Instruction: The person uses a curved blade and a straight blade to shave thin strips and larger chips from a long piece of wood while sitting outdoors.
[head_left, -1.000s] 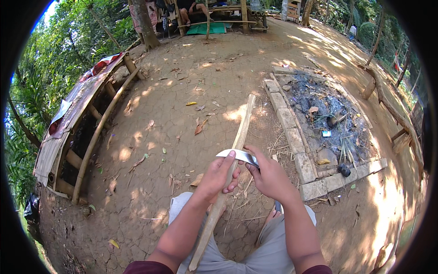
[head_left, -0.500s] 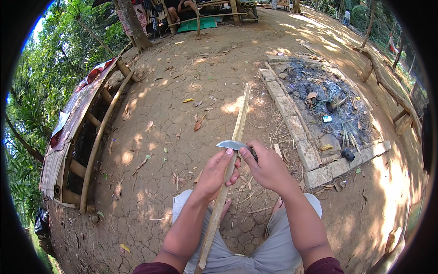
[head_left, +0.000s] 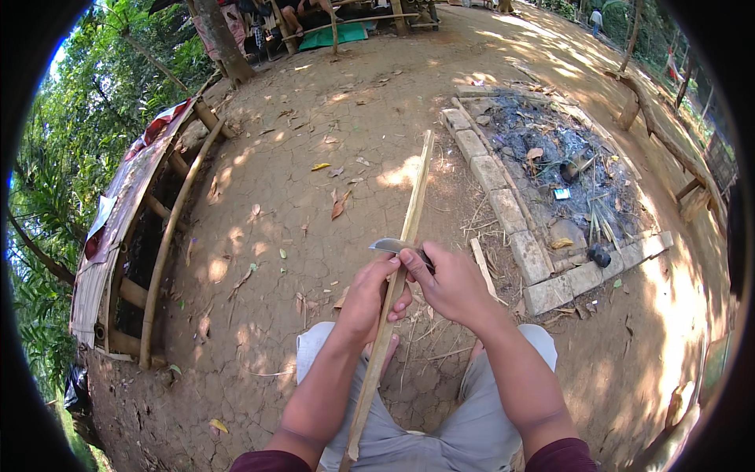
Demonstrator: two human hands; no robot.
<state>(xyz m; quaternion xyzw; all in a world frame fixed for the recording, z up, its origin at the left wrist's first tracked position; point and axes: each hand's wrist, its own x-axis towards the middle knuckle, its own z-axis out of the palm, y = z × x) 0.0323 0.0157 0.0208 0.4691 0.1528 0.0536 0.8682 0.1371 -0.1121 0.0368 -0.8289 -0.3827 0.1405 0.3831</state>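
Observation:
A long, narrow strip of split bamboo (head_left: 414, 206) slants from between my legs up and away from me. My left hand (head_left: 370, 297) is closed round it near its middle, with the thumb up by the blade. In my right hand (head_left: 450, 282) is a knife (head_left: 389, 245) with a short curved steel blade, its handle mostly hidden by my fingers. The blade lies across the strip, its tip pointing left. My right thumb presses beside the blade, close to my left thumb.
Right of me, a fire pit (head_left: 543, 165) of ash and charred bits lies inside a border of blocks (head_left: 489, 175). A low bamboo bench (head_left: 130, 236) stands at left. Dry leaves and shavings litter the cracked soil. Far back, a person sits near a green sheet (head_left: 334, 35).
The view has shifted slightly. Both hands keep their grip on the strip and the knife, and the blade still crosses the strip at nearly the same place, tilted a little differently.

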